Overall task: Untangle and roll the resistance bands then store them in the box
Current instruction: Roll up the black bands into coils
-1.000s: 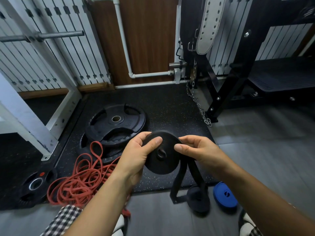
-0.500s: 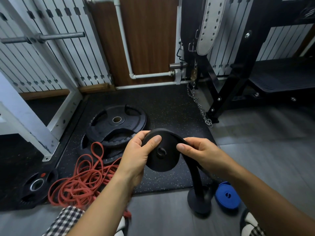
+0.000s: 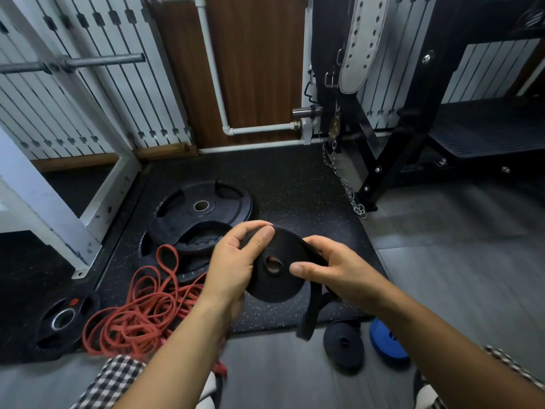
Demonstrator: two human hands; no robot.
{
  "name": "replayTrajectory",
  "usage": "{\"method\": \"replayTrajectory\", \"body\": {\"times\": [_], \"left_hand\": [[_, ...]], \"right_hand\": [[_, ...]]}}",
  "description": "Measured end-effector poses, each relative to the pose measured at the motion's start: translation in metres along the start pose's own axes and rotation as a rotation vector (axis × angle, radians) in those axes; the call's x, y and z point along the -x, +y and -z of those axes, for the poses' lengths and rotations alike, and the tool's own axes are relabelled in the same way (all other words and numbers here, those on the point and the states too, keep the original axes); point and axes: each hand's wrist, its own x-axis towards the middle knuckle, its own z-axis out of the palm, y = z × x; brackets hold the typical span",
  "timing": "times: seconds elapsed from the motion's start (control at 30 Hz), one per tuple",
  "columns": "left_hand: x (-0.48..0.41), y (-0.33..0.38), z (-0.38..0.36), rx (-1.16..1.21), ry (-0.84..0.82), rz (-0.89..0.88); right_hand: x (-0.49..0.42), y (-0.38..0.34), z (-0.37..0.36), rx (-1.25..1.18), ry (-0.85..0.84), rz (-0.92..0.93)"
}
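**Black band coil gripped btwn both hands**

Black band coil point(image 3: 275, 286) is sitting upright in the air over the near edge of the speckled mat point(image 3: 295, 187), flat face w/ its centre hole turned toward the camera. Left hand point(image 3: 233, 261) is clamping the coil's left side: thumb lying across the top of the face, fingers curling over the rim behind. Right hand point(image 3: 336, 268) is holding the right side, thumb pressing on the face just beside the hole, fingers wrapping round the strap where it is coming off the coil. Loose tail point(image 3: 308, 315) is hanging down from under that hand, its end dangling above the grey floor point(image 3: 457, 276) (a bit blurred, so the tip is hard to read). Near it, a rolled-up black band point(image 3: 343, 346) and a blue roll point(image 3: 386, 342) are lying on the floor just beside each other. Red bands point(image 3: 138, 311) are lying in a tangled heap at the mat's left-front edge, touching the stacked weight plates point(image 3: 203, 211). A smaller plate point(image 3: 63, 320) is lying further left. A chain point(image 3: 343, 180) is hanging at the back by the black rack point(image 3: 392, 160)
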Motion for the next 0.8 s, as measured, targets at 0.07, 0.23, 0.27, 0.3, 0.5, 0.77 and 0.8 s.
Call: {"method": "replayTrajectory", "body": {"times": [0.07, 0.23, 0.27, 0.3, 0.5, 0.77, 0.8], "left_hand": [[-0.006, 0.006, 0.006, 0.062, 0.085, -0.033], [-0.026, 0.026, 0.036, 0.24, 0.35, -0.05], [-0.028, 0.028, 0.044, 0.248, 0.396, -0.061], [-0.03, 0.029, 0.051, 0.239, 0.438, -0.071], [-0.03, 0.023, 0.078, 0.216, 0.533, -0.046], [-0.029, 0.023, 0.103, 0.265, 0.593, 0.014], [-0.028, 0.022, 0.103, 0.266, 0.585, 0.021]], "right_hand": [[-0.001, 0.005, 0.004, 0.126, -0.068, -0.068], [-0.002, 0.034, 0.011, 0.595, -0.033, -0.218], [-0.002, 0.037, 0.014, 0.617, -0.001, -0.243], [-0.003, 0.038, 0.017, 0.626, 0.03, -0.257], [0.001, 0.041, 0.026, 0.706, 0.157, -0.14], [0.019, 0.028, 0.049, 0.07, -0.166, -0.25], [0.021, 0.029, 0.051, 0.105, -0.187, -0.261]]}}
